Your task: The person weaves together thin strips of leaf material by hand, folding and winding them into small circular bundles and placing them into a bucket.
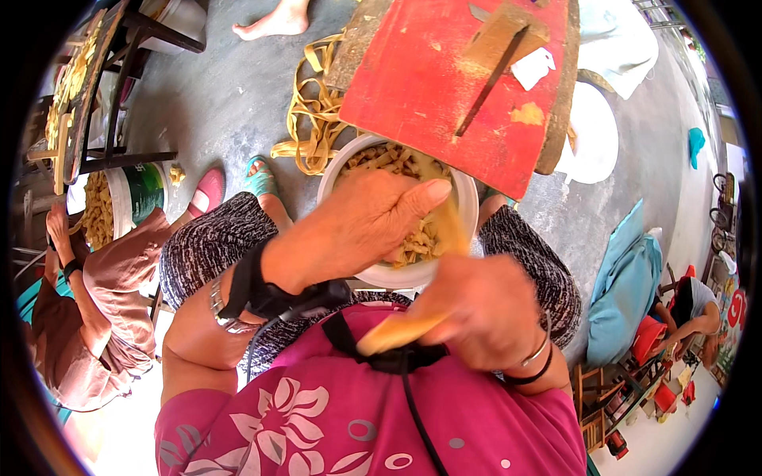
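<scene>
A long, flat yellowish strip [397, 332], which looks like dried plant material, runs between my two hands. My right hand [488, 305], smeared by motion, is closed on it, and one end sticks out toward my chest. My left hand [361, 218] is over the bucket, its thumb lying across the strip's upper part; its other fingers are mostly hidden underneath. Between my knees stands a white bucket [326, 190] holding many short, light-brown pieces [385, 159].
Beyond the bucket is a worn red board [413, 71] bearing a wooden block with a long dark blade [492, 83]. Long tan strips [313, 119] lie on the floor beside it. At left, another person [111, 293] sits near a filled bucket [127, 194]; blue bags [623, 293] are at right.
</scene>
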### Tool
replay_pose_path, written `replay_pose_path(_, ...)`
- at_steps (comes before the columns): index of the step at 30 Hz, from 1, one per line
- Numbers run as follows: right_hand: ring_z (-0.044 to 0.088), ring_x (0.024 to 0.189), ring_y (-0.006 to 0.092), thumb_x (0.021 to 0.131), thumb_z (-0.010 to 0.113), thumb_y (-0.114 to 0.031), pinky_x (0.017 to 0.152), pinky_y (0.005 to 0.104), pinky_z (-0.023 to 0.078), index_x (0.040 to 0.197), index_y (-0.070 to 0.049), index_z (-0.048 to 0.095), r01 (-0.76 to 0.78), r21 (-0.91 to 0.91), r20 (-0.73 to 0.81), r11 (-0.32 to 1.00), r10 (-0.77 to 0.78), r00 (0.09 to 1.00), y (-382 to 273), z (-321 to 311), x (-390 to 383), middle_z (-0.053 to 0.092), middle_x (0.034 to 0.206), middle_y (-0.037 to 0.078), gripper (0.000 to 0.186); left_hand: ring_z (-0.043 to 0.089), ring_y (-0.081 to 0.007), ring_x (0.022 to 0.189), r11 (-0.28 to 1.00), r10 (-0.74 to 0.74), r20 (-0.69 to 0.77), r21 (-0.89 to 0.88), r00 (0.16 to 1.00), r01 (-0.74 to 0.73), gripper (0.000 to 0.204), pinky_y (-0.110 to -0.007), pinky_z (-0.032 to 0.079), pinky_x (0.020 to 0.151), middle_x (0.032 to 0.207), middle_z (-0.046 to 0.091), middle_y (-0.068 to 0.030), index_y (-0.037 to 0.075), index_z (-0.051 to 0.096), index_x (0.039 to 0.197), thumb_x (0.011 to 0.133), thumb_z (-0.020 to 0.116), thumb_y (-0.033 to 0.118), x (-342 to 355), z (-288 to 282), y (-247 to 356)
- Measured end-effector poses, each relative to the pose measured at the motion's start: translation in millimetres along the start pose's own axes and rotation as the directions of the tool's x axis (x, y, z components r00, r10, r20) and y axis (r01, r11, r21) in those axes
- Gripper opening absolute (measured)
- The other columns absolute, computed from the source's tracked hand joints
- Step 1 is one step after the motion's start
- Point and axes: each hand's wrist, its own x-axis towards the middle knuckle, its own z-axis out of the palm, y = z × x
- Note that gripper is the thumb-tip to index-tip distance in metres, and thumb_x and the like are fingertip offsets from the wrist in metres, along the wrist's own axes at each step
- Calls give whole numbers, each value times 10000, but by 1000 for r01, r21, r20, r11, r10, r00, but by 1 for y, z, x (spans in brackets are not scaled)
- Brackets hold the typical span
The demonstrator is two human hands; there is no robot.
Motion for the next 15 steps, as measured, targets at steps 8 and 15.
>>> replay_pose_path(8, 566, 660, 249, 926, 494, -256, 543, 329, 443, 874, -34, 545, -143, 514, 218, 846, 32, 976, 3, 43, -8, 555, 712, 50, 234, 512, -122, 523, 706, -169, 0, -698, 986, 121, 327, -261, 429, 479, 707, 552, -57, -16, 497, 939, 945, 412, 300, -3, 3, -21)
replay_pose_path(15, 572, 901, 254, 965, 371, -199, 797, 369, 457, 872, -16, 475, -120, 224, -370, 967, 198, 907, 19, 23, 8, 569, 928, 156, 230, 489, -115, 556, 954, 292, 123, 28, 948, -297, 132, -276, 403, 513, 657, 522, -67, 21, 585, 901, 899, 510, 129, -33, -8, -6)
